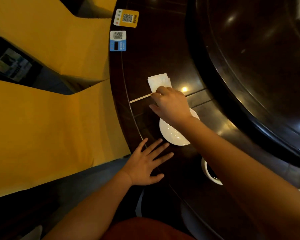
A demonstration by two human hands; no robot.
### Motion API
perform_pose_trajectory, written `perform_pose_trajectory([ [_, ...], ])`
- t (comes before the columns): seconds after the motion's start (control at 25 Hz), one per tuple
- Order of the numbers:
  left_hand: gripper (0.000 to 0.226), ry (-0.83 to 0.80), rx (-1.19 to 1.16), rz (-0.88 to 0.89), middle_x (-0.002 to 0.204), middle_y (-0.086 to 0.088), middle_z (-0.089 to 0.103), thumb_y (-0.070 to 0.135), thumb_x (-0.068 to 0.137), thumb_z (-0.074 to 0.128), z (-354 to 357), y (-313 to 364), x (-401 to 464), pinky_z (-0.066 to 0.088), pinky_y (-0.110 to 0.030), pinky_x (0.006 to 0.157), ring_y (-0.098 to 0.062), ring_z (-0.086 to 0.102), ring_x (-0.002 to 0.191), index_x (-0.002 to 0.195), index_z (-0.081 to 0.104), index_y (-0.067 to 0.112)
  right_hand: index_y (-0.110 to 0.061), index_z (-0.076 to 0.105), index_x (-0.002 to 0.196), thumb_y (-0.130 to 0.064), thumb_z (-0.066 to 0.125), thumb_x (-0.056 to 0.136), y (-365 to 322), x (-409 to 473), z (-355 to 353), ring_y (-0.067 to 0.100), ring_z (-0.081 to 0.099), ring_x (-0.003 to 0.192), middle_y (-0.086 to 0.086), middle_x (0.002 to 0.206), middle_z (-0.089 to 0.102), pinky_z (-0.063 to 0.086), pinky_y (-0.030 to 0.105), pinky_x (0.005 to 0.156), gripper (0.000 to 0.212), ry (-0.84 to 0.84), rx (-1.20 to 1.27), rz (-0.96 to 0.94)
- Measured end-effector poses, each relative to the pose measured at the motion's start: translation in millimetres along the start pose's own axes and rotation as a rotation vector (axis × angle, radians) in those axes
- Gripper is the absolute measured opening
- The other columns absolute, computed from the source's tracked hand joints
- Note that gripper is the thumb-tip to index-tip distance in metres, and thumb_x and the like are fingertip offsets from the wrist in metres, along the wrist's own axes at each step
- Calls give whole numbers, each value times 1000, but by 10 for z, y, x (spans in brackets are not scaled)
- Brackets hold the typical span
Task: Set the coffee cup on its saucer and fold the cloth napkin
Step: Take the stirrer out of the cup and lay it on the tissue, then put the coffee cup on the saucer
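Right hand [171, 104]: fingers laid on napkin [159, 81] and stick [140, 98]; grip cannot be told.
Left hand [145, 165]: spread flat on desk [163, 49].
Saucer [173, 134]: bare.

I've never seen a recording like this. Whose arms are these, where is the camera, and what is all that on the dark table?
There is no machine here: a person wears a wide-angle camera on the head, so you look down along their own two bare arms.

The left hand lies flat with fingers spread on the edge of the dark table, holding nothing. The right hand reaches forward, its fingertips on the near edge of a folded white napkin and at the end of a thin pale stick. Whether it grips either, I cannot tell.

Under that wrist sits a white saucer. The white cup stands apart from it, nearer the person and partly hidden by the forearm. Farther off, two cards with square scan codes lie on the table. Yellow chairs stand on the left.
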State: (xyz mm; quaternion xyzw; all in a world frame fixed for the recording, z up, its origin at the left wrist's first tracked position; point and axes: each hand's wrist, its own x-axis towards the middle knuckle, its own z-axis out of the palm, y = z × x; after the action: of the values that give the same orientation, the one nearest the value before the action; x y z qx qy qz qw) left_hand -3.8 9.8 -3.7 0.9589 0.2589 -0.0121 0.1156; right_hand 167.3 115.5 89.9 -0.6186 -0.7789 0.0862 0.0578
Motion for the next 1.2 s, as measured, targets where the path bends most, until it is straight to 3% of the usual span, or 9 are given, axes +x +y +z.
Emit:
perform_pose_trajectory([
  [0.12,73,4,-25,6,155,-3,21,59,83,45,-10,7,3,9,-56,110,-24,11,143,146,21,33,-7,64,108,-27,66,81,19,-564,-110,35,60,93,15,107,63,47,38,69,33,87,71,181],
  [0.24,73,-5,-3,14,155,-4,21,59,83,45,-42,20,17,10,-56,110,-24,12,143,146,24,31,-13,58,120,-35,65,81,27,-1166,-191,33,53,110,15,122,57,46,44,83,45,19,91,387],
  [0.36,72,-16,16,9,155,-5,21,59,82,44,-60,40,21,12,-56,110,-24,11,143,146,23,31,-22,43,134,-50,64,78,38,-1737,-273,31,35,128,13,141,39,39,46,97,66,-16,102,654],
  [0.48,72,-25,17,1,155,-5,21,58,82,42,-59,22,11,13,-56,109,-24,12,143,146,21,31,-29,20,144,-60,65,71,34,-2072,-301,30,18,137,10,152,18,37,47,101,91,-125,147,852],
  [0.6,71,-33,31,-43,155,-6,20,58,84,39,-48,-31,-44,14,-57,109,-24,12,143,147,20,30,-28,11,145,-58,67,71,7,-2067,-228,29,22,135,10,151,17,43,44,94,98,-211,202,866],
  [0.72,71,-46,29,-28,155,-6,19,59,85,37,-40,-38,-53,13,-56,109,-25,11,143,147,20,30,-26,14,144,-53,70,71,18,-2088,-169,27,32,128,9,145,26,48,38,81,96,-164,208,886],
  [1.2,70,-36,23,7,155,-5,19,58,85,39,-52,27,8,11,-55,110,-23,9,143,147,20,31,-25,19,143,-49,72,70,3,-2024,-317,25,28,129,8,144,27,47,38,87,94,-88,263,826],
])
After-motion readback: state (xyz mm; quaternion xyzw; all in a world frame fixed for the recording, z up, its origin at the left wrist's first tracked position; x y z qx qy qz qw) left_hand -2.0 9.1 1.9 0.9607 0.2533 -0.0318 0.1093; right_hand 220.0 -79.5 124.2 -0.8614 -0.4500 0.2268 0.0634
